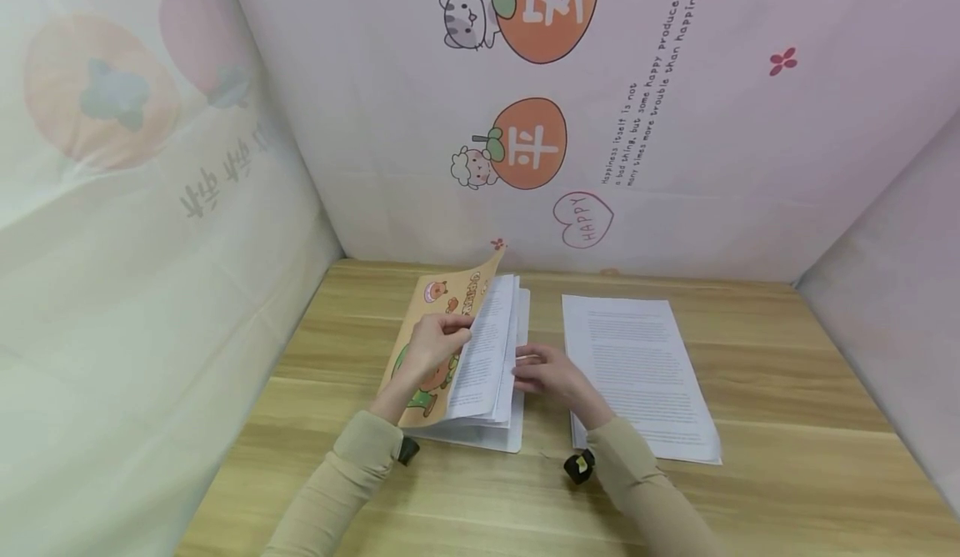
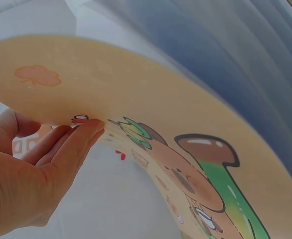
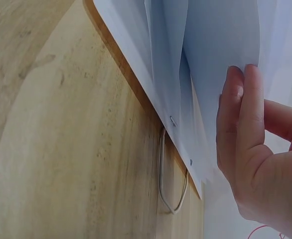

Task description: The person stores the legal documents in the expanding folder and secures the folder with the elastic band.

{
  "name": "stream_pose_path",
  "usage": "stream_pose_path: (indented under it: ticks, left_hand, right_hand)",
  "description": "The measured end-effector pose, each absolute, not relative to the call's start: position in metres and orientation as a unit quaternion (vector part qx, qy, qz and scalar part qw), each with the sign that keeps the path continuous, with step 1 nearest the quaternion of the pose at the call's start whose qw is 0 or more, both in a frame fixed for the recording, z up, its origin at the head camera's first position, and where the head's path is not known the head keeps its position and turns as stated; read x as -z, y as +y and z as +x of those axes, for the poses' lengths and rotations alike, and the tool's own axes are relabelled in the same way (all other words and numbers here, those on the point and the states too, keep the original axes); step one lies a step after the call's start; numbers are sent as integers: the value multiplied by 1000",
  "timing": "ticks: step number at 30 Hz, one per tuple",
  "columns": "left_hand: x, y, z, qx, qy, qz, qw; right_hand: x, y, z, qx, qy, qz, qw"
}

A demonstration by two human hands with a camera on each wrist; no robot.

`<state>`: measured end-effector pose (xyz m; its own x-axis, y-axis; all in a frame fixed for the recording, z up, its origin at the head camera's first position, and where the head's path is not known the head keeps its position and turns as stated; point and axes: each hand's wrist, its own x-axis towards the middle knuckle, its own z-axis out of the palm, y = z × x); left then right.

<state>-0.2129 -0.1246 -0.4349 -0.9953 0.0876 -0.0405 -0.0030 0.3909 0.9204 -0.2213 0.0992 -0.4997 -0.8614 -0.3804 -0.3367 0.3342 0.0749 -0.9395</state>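
A cartoon-printed orange cover (image 1: pixel 435 303) belongs to a folder of printed pages (image 1: pixel 486 344), and it stands raised and curved on its left side. My left hand (image 1: pixel 435 347) touches the outer face of that cover with extended fingers (image 2: pixel 83 137). At the pages' right edge is my right hand (image 1: pixel 551 373). Its straight fingers (image 3: pixel 249 107) lie against the loose white sheets (image 3: pixel 220 45), which fan slightly apart. Under them lies the white bottom sheet (image 1: pixel 517 428). A bent metal loop (image 3: pixel 173 209) shows at its edge, near two small holes.
To the right lies a separate stack of printed sheets (image 1: pixel 637 373) on the wooden table (image 1: pixel 780 424). A pale printed cloth wall (image 1: pixel 675 223) rises behind the table, with further cloth walls on both sides. Black wrist-camera mounts (image 1: pixel 579 466) hang under the sleeves.
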Motion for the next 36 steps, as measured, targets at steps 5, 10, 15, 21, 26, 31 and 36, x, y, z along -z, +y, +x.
stream_pose_path:
  ticks: [5,10,15,21,26,31,36]
  left_hand:
    - [434,-125,-213,-555,830,24,45]
    - [435,-125,-214,-551,833,24,40]
    - [433,-125,-213,-548,835,26,38]
    - [433,-126,-213,-546,836,25,42]
    - [433,-126,-213,-545,837,27,42]
    - [434,-125,-214,-545,837,27,44]
    - [437,-125,-214,-538,842,25,36]
  right_hand:
    - [499,95,-221,676,690,-9,258]
    - [497,92,-221,671,695,-6,259]
    - [495,88,-221,670,696,8,257]
    - [497,84,-220,681,685,4,258]
    - [499,84,-221,685,682,-4,256]
    - [499,85,-220,682,684,4,257]
    - [496,87,-219,677,688,16,260]
